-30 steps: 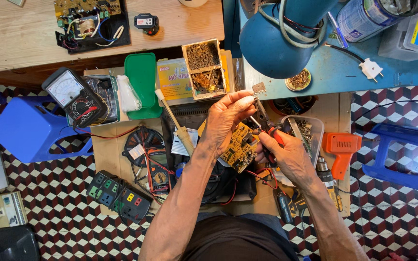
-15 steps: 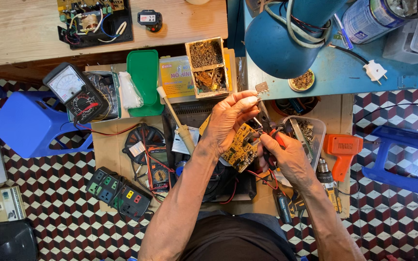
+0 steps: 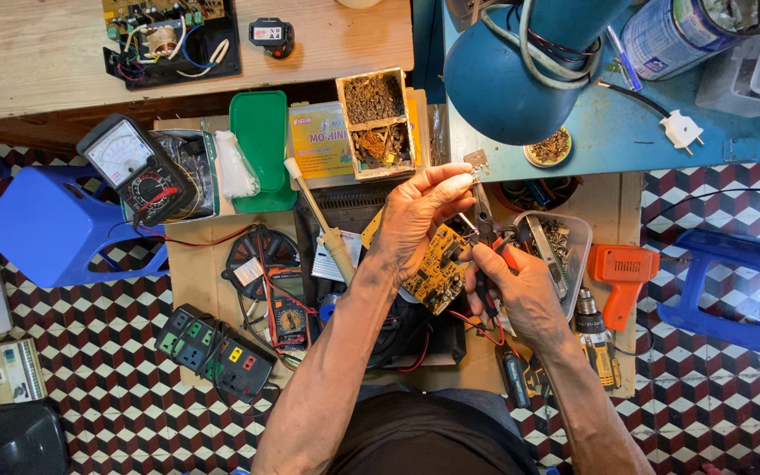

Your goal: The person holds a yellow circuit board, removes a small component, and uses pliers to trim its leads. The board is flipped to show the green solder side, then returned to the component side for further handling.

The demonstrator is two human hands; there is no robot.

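- Fingers point(image 3: 447, 186) of left hand point(image 3: 415, 220) pinched shut on a small metal part point(image 3: 475, 159), raised just above the yellow circuit board point(image 3: 437, 268).
- Right hand point(image 3: 521, 290) closed around red-handled pliers point(image 3: 485, 230), tips beside the board's upper edge.
- Board tilted between both hands, over the cluttered work surface, near the clear plastic tray point(image 3: 573, 230).
- Analogue multimeter point(image 3: 138, 171) well apart, far left.
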